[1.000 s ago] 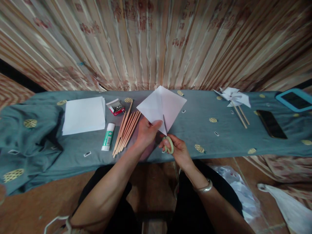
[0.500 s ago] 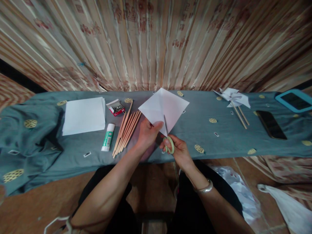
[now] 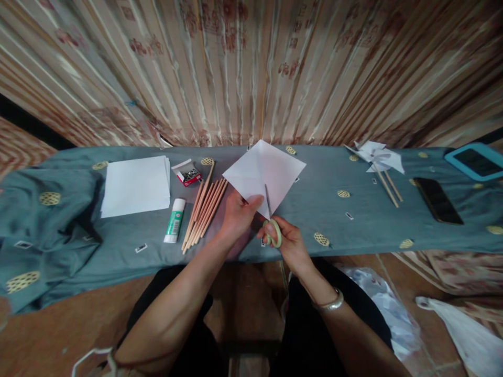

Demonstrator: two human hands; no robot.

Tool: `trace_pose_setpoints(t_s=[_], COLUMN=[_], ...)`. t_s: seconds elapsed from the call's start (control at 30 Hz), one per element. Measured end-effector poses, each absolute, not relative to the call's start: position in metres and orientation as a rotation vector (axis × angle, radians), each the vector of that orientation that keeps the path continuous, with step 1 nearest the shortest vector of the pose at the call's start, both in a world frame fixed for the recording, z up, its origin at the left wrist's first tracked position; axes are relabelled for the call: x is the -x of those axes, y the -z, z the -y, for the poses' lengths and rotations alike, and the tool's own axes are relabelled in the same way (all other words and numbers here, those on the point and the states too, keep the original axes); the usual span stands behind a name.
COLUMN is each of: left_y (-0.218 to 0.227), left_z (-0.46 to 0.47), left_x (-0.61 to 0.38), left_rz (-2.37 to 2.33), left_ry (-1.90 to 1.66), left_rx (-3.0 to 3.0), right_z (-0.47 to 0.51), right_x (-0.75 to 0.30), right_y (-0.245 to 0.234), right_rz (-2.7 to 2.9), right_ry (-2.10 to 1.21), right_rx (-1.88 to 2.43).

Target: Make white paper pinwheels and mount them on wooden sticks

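My left hand point(image 3: 239, 213) pinches a square sheet of white paper point(image 3: 271, 165) near its lower corner, thumb on top. The sheet is turned like a diamond, with a faint crease running down from its top corner. In my right hand point(image 3: 288, 238) are scissors point(image 3: 277, 234) with pale green handles, fingers through the loops. One scissor blade lies over the paper, pointing up from the bottom corner toward the middle; the other blade is hidden beneath the sheet. Left of my left hand lie several thin wooden sticks point(image 3: 204, 214).
A glue stick point(image 3: 174, 221), an opened small red box point(image 3: 187, 174) of metal pieces and a stack of white paper point(image 3: 135, 186) are on the left. Two-stick paper pinwheels point(image 3: 379, 154), a black phone point(image 3: 438, 200) and a blue-framed device point(image 3: 475, 161) lie right. A curtain point(image 3: 251, 73) hangs behind.
Hardly anything differs. Both hands keep their hold on the paper and scissors, and the scissor blade stays over the lower part of the sheet.
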State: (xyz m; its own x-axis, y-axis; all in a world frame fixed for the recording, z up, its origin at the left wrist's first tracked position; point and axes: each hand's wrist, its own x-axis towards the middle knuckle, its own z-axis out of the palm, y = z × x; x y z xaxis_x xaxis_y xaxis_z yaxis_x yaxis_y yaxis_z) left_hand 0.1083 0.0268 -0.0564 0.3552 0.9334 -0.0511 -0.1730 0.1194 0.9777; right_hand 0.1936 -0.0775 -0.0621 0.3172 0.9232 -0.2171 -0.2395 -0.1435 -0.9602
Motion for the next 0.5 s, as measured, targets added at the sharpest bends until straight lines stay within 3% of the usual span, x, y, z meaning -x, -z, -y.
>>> trace_pose_setpoints(t_s=[0.5], left_y=[0.0591], left_z=[-0.0293], left_x=[-0.108], left_rz=[-0.835], left_ry=[-1.029], left_rx=[-1.196], right_z=[0.0791], right_x=[-0.1966], right_y=[0.0595], right_rz=[0.735], right_ry=[-1.172], right_rx=[1.367])
